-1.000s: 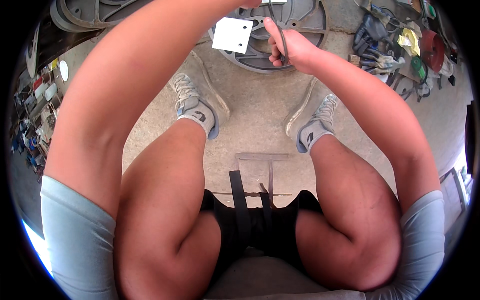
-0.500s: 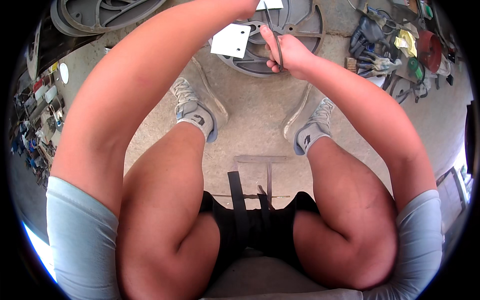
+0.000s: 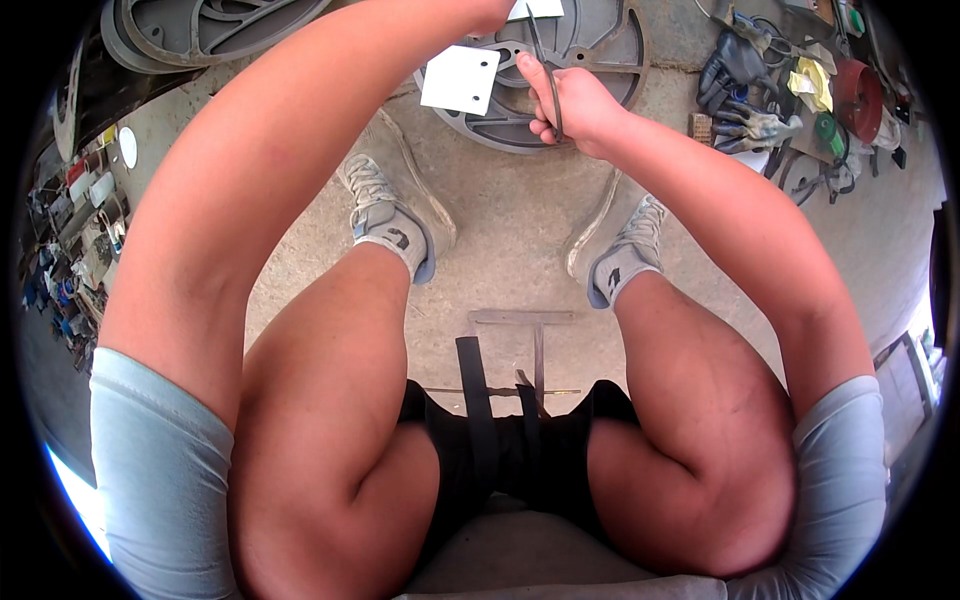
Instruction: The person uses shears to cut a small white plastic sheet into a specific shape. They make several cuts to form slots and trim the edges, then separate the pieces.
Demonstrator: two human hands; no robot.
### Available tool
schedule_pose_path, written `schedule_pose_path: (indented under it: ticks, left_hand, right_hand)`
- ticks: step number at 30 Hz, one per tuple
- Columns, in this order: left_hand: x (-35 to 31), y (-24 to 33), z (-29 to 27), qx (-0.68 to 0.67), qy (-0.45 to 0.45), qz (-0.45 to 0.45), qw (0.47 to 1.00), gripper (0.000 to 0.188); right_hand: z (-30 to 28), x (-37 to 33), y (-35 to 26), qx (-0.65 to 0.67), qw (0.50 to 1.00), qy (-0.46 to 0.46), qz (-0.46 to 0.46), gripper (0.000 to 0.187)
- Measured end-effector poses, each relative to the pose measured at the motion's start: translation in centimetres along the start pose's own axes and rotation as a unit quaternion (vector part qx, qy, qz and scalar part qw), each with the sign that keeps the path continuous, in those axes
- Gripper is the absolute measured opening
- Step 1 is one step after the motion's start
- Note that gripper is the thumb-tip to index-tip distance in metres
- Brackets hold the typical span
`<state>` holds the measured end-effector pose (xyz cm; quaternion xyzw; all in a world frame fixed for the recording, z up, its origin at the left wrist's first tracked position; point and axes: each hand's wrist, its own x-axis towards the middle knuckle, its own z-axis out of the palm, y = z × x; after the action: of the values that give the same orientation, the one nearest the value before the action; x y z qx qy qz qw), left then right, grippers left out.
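Note:
My right hand (image 3: 580, 108) is closed on a thin dark tool that looks like scissors (image 3: 556, 112), seen nearly edge-on. Its narrow end points up toward a small white sheet (image 3: 540, 8), which is cut off by the top edge of the view. My left hand (image 3: 497, 14) is at the top edge beside that sheet; its fingers are out of sight. Below it, a white square piece with two dark holes (image 3: 460, 80) lies over the left part of a grey spoked wheel (image 3: 625, 75). My right hand is just above the wheel's near rim.
More grey wheels (image 3: 215, 30) are at the upper left. Dark work gloves (image 3: 735, 75), a yellow cloth (image 3: 811, 84) and a red round part (image 3: 858, 95) lie at the right. A metal T-shaped bar (image 3: 539, 350) lies between my legs. Assorted clutter (image 3: 75, 270) lines the far left.

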<state>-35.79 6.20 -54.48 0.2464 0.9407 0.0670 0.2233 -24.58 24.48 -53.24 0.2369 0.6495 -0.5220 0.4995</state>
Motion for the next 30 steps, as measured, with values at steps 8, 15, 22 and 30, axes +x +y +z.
schedule_pose_path:
  ticks: [8,15,22,30]
  left_hand:
    - [-0.5,0.0,-0.1,0.009,0.024,0.012,1.000,0.040]
    - [-0.9,1.2,-1.2,0.045,0.023,0.007,0.999,0.037]
    - [1.0,0.3,-1.8,0.056,-0.050,0.026,0.997,0.045]
    - [3.4,-0.7,-4.2,0.034,-0.159,0.047,0.986,0.053]
  right_hand:
    - [0.1,0.3,0.3,0.001,1.000,0.006,0.001,0.070]
    - [0.3,-0.4,-0.3,0.008,1.000,0.010,0.016,0.075]
    - [-0.3,0.4,0.2,-0.048,0.999,-0.023,-0.004,0.086]
    - [0.5,0.9,1.0,0.027,0.999,-0.037,-0.024,0.092]
